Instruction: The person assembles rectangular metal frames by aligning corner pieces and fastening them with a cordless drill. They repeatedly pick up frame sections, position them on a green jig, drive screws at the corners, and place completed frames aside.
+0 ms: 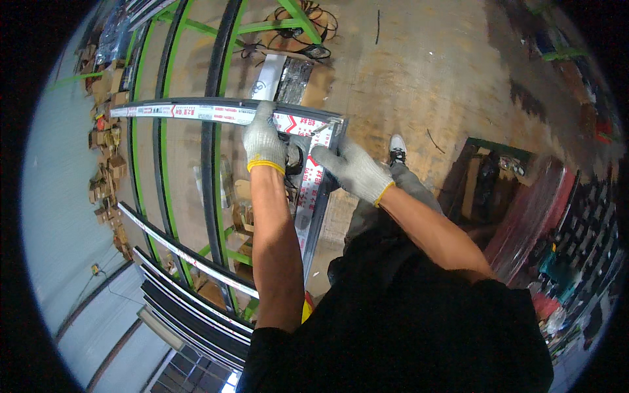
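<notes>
head: left fisheye, head-worn | faces down | near left hand (265, 139), right hand (360, 171)

Two gloved hands are here, one left hand (265, 141) and one right hand (359, 173), above two joined bars: one crosswise bar (190, 112) and one near bar (310, 187). Three dark-topped green rails (213, 160) stand left; one white-and-black shoe (397, 148) shows right.
</notes>
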Demonstrator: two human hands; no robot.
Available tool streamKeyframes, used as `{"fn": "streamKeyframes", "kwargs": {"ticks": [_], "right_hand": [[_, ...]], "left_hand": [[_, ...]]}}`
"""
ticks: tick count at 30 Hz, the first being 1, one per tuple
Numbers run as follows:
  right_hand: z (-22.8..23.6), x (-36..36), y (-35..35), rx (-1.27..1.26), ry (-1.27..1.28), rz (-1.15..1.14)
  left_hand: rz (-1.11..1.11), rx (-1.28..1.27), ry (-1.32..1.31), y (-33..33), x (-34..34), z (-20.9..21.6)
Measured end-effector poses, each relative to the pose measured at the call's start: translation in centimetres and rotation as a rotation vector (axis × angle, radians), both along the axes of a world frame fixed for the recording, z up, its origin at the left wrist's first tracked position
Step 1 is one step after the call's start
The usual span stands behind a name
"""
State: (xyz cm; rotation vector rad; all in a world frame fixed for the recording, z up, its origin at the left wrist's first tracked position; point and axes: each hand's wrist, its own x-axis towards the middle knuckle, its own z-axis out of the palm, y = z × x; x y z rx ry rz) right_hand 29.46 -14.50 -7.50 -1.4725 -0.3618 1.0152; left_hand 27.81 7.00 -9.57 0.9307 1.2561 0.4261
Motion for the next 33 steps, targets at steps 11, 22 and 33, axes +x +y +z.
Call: {"fn": "streamKeyframes", "kwargs": {"ticks": [11, 22, 33], "right_hand": [[-1.6, 0.8, 0.6, -0.119, 0.110, -0.026], [-2.4, 2.9, 2.2, 0.020, 0.331, -0.186], [-4.5, 4.7, 1.5, -0.043, 0.200, -0.038]], "left_hand": [[-0.277, 0.462, 0.362, 0.0, -9.3, 4.8], [0.202, 0.356, 1.343, -7.9, -40.1, 8.0], [0.269, 0.320, 0.570, -9.4, -38.0, 2.2]]}}
